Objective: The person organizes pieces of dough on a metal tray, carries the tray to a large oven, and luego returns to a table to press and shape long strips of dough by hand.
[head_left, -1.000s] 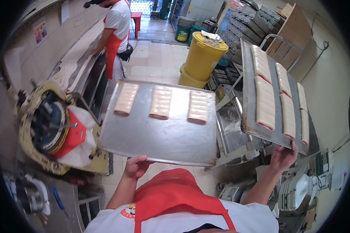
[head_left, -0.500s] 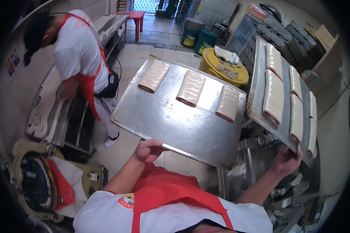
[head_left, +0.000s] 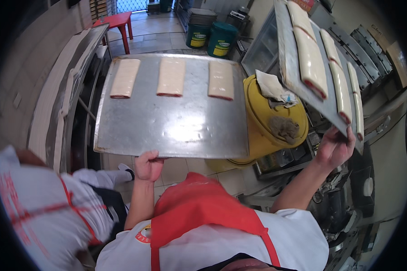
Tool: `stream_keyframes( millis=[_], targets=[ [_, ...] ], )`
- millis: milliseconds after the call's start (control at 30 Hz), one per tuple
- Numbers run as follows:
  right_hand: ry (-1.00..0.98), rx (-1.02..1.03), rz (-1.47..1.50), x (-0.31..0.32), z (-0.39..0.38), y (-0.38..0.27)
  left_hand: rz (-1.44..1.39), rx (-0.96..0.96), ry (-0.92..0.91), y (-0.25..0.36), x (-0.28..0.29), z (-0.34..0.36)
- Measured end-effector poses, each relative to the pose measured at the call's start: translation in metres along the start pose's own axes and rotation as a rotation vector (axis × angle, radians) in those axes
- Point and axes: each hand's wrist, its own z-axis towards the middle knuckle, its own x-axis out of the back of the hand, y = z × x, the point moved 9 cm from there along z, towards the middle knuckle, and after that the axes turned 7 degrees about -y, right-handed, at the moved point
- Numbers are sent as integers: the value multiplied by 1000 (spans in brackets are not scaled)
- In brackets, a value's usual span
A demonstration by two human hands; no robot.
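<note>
My left hand (head_left: 148,165) grips the near edge of a metal baking tray (head_left: 144,126), held fairly level, with three pale, glossy dough slabs (head_left: 169,77) with red filling along its far half. My right hand (head_left: 334,149) grips the lower edge of a second tray (head_left: 288,72), raised at a steep tilt on my right, carrying several longer slabs (head_left: 309,61) of the same kind in rows.
A co-worker (head_left: 36,203) is close at my left, beside a long steel bench (head_left: 92,45) with dough strips (head_left: 49,99). A yellow barrel (head_left: 262,126) with cloths (head_left: 273,88) stands beyond my right. Farther off are a red table (head_left: 117,21) and green bins (head_left: 219,38).
Both trays have moved farther along the room, up beside the yellow barrel, and the right one is higher. The co-worker has dropped to the lower left of the view as I move past.
</note>
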Motion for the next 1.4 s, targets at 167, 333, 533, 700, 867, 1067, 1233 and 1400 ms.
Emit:
stream_keyframes(
  millis=[167,333,533,700,867,1067,1233,1400],
  targets=[
    [-27,61,19,19,101,123,31,-12,31,44,63,156],
    [-143,-19,190,47,180,285,67,-92,94,97,155,290],
    [-27,-67,-42,104,306,456,2,-155,238,169,243,399],
    [73,-85,-89,143,389,618,18,-211,401,226,327,462],
    [-11,-79,30,162,467,758,-74,-287,319,267,477,546],
    [46,-155,135,191,584,932,0,-260,467,369,540,759],
    [188,-176,123,221,648,1074,-32,-344,428,462,596,933],
    [-46,-321,221,239,719,1234,-30,-448,459,533,685,1085]
  ],
)
